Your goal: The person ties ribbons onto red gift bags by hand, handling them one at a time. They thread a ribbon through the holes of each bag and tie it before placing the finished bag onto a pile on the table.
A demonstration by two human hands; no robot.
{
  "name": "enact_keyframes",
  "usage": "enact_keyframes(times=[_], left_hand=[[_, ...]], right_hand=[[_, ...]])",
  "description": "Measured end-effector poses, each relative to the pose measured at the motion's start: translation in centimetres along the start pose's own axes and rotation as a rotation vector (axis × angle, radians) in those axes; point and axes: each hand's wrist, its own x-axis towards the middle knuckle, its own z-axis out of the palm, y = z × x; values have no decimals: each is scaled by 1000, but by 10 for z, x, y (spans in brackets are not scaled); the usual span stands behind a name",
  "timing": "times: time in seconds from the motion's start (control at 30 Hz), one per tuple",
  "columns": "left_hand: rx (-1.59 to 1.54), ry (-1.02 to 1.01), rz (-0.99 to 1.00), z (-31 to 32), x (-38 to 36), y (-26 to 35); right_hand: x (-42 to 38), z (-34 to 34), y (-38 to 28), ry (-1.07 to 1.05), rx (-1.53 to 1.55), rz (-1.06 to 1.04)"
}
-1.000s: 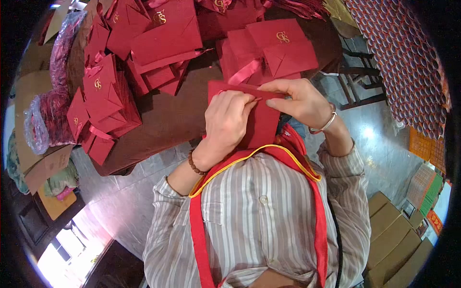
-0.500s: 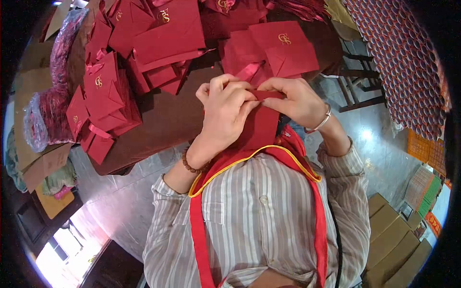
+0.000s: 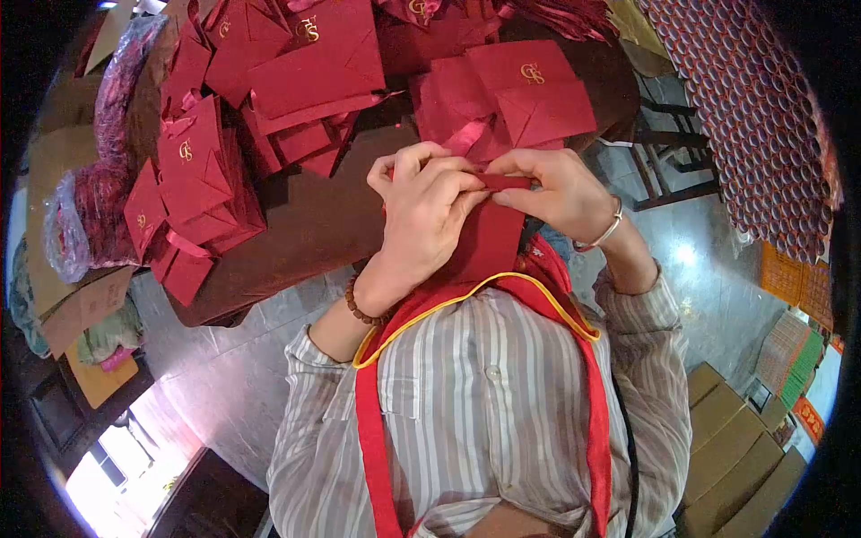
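Red paper formed the flat rectangular bag (image 3: 489,238), its upper edge pinched by the left hand (image 3: 421,213) and right hand (image 3: 565,193) near the brown-covered counter (image 3: 309,224); uneven pulling between them could have creased or torn that edge.

We see a brown-covered table (image 3: 309,224) with a rounded near-left corner. Directly on it we find gold-lettered red bags (image 3: 247,45) in several groups: a slanting left stack (image 3: 193,170), a broad middle pile (image 3: 314,76), and an overlapping right pile (image 3: 543,99). Toward the far right we note a bundle of dark-red strands (image 3: 565,16).
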Motion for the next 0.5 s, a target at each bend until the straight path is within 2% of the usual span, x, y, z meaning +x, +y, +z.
enact_keyframes(times=[0.3, 0.37, 0.43, 0.5], left_hand=[[6, -97, -27, -2, -1, 2], [10, -97, -39, -1, -3, 1], [22, 66, -30, 0, -5, 0], [50, 95, -31, -6, -7, -3]], right_hand=[[-1, 3, 1, 36, -70, 0], [-2, 2, -1, 27, -12, 79], [-3, 3, 0, 37, 5, 107], [-4, 3, 1, 48, 23, 137]])
